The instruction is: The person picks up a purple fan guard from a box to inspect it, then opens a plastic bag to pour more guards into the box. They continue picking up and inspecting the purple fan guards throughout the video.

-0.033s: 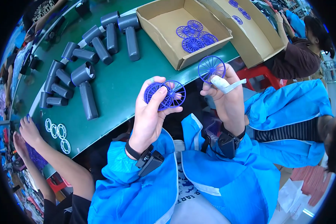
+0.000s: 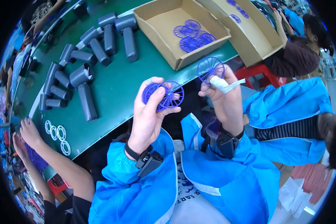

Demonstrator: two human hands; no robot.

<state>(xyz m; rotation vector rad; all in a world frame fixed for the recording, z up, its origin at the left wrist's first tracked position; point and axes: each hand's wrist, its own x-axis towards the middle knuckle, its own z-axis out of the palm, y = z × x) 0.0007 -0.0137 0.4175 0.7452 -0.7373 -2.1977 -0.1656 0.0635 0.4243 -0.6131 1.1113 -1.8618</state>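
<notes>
Several overlapping purple spoked round grilles [image 2: 176, 96] sit in my left hand [image 2: 145, 115], which is closed on them with the thumb pressed across their faces. My right hand [image 2: 227, 99] pinches one more purple grille [image 2: 210, 68] at its lower edge and holds it upright, apart from the others. White tape [image 2: 222, 85] wraps my right thumb, with a loose end sticking out. Both hands are raised in front of the near table edge. Beyond them, a cardboard box [image 2: 156, 41] holds several more of these grilles [image 2: 192, 44].
Grey T-shaped plastic housings [image 2: 87, 100] lie across the green table [image 2: 114, 93]. Several white rings [image 2: 61, 132] rest near its left front edge, close to another person's hands [image 2: 30, 132]. A second cardboard box [image 2: 263, 44] stands at the right, beside a red stool [image 2: 255, 72].
The view has shifted very slightly, so hands and boxes appear a little further left. Both hands keep the same hold on their grilles.
</notes>
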